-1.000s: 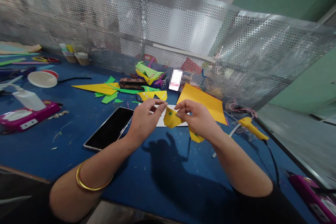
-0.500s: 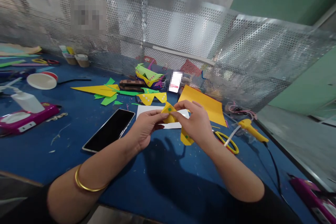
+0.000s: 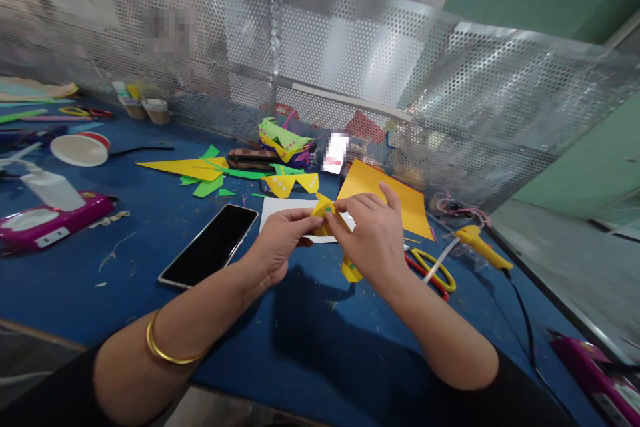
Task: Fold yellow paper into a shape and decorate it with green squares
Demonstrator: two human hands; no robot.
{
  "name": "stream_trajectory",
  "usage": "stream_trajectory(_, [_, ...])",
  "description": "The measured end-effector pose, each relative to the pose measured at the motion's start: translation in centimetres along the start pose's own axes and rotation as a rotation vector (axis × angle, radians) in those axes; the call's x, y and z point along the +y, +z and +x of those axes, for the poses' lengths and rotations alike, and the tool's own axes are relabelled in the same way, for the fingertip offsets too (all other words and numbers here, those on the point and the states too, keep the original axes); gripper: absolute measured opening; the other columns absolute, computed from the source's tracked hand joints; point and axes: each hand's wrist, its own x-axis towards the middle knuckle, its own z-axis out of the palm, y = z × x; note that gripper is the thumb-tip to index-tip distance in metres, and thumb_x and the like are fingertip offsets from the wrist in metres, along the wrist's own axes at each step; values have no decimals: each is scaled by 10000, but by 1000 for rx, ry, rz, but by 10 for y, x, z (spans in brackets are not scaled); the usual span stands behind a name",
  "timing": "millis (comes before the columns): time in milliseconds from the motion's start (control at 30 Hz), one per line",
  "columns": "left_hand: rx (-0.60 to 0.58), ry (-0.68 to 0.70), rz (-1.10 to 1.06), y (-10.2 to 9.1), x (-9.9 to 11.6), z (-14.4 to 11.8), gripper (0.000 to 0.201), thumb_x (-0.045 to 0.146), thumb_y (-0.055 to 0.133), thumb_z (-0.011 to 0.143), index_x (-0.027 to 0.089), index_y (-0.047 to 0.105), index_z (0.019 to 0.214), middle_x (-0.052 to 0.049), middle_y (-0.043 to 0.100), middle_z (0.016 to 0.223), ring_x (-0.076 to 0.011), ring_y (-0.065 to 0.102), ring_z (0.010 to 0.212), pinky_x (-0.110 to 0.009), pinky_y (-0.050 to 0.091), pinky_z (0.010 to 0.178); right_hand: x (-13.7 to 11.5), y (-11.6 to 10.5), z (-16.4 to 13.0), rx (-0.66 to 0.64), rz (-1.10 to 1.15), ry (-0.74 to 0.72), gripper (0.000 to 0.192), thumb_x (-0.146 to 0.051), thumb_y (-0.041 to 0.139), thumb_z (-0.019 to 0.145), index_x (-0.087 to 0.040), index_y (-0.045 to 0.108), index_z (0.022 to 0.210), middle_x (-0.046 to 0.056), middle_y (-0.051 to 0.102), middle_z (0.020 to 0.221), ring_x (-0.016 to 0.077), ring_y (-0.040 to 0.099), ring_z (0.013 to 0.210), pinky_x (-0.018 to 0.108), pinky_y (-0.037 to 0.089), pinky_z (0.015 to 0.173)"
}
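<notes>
The left hand (image 3: 277, 240) and the right hand (image 3: 373, 237) meet above the middle of the worktop (image 3: 150, 267), both pinching one small yellow paper piece (image 3: 325, 210) with green dots; its lower end (image 3: 350, 270) pokes out below the right hand. The left fingertips grip its left edge, and the right fingers close over its top.

From largest to smallest: one blue worktop carries everything, fenced at the back by a perforated metal screen (image 3: 350, 67). One orange-yellow sheet (image 3: 400, 197) lies just behind the right hand. One long yellow triangle (image 3: 185, 167) lies further left among several green offcuts (image 3: 210, 183). One black phone (image 3: 210, 250) lies face up just left of the left wrist. One white paper (image 3: 280, 208) lies flat under the hands. Two magenta tools show, one at the left edge (image 3: 50, 223) and one at the lower right corner (image 3: 595, 373). One yellow glue gun (image 3: 480, 243) lies to the right, its cord trailing toward the edge. One pair of yellow-handled scissors (image 3: 435, 270) lies just beside the right wrist. One white bowl (image 3: 80, 149) sits far left. One gold bangle (image 3: 165, 350) circles the left forearm.
</notes>
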Motion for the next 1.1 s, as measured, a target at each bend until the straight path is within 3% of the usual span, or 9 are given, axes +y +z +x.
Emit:
stream_trajectory(300, [-18, -12, 12, 1, 0, 0, 261, 335, 835, 549, 161, 760, 728, -52, 706, 773, -157, 571, 731, -252, 370, 608, 3, -1, 1, -22, 16, -16, 128, -268, 621, 877, -204, 696, 797, 11, 745, 789, 208, 687, 816, 477, 271, 1107])
stream_trajectory(467, [-20, -54, -42, 1, 1, 0, 256, 307, 853, 528, 165, 760, 719, -45, 708, 770, -134, 562, 686, -243, 361, 583, 9, -2, 4, -100, 203, 125, 142, -302, 615, 885, -229, 707, 804, -9, 755, 816, 197, 686, 819, 510, 276, 1110])
stream_trajectory(600, [-34, -77, -57, 1, 1, -1, 293, 305, 867, 522, 158, 768, 756, -37, 709, 782, -114, 555, 672, -230, 363, 579, 16, -3, 9, -230, 491, 383, 175, -302, 593, 868, -228, 715, 766, 13, 760, 812, 201, 681, 788, 438, 470, 900])
stream_trajectory(700, [-39, -83, -47, 2, 2, -1, 326, 315, 885, 497, 152, 762, 751, -34, 703, 773, -109, 547, 660, -230, 364, 580, 18, -2, 10, -268, 606, 501, 157, -315, 618, 821, -216, 721, 754, 28, 755, 799, 207, 677, 789, 364, 502, 751])
stream_trajectory(1100, [-46, -75, -1, 2, 0, -1, 310, 317, 868, 512, 150, 756, 748, -40, 690, 756, -118, 546, 654, -239, 360, 587, 17, -2, 9, -262, 607, 513, 164, -326, 631, 785, -203, 697, 700, 2, 689, 678, 161, 601, 657, 316, 442, 632])
